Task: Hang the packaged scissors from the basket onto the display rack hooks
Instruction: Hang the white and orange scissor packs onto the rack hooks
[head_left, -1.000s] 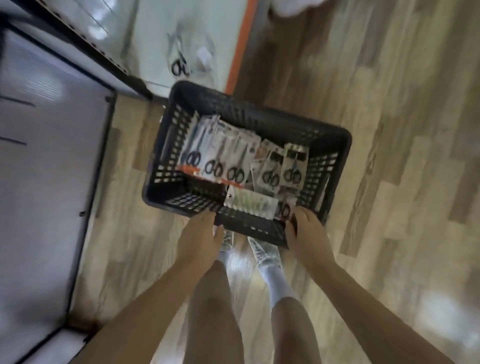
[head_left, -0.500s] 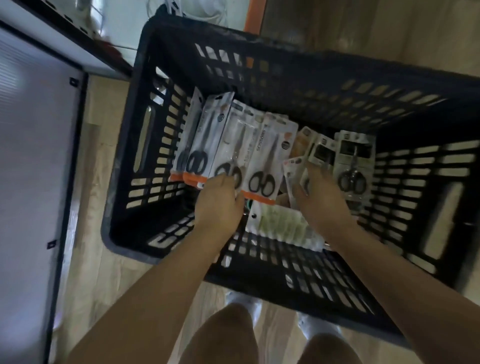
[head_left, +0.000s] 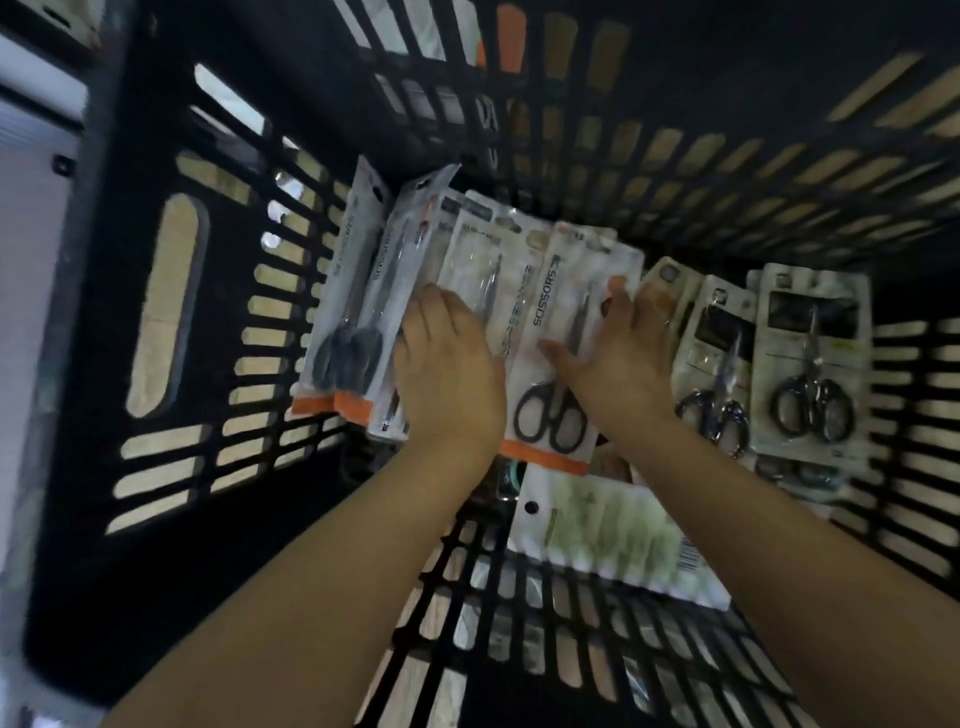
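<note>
We are at the start: nothing hung, no rack in view. Our left hand (head_left: 447, 374) and right hand (head_left: 618, 358) lie with fingers spread on the scissor packs (head_left: 550, 332) at twelve o'clock inside the black basket (head_left: 166, 312), gripping none.

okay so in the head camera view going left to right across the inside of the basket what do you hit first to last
Basket's left wall → orange-edged scissors packs standing on edge → left hand → flat pack labelled SCISSORS → right hand → silver-handled scissors packs → basket's right wall.
</note>
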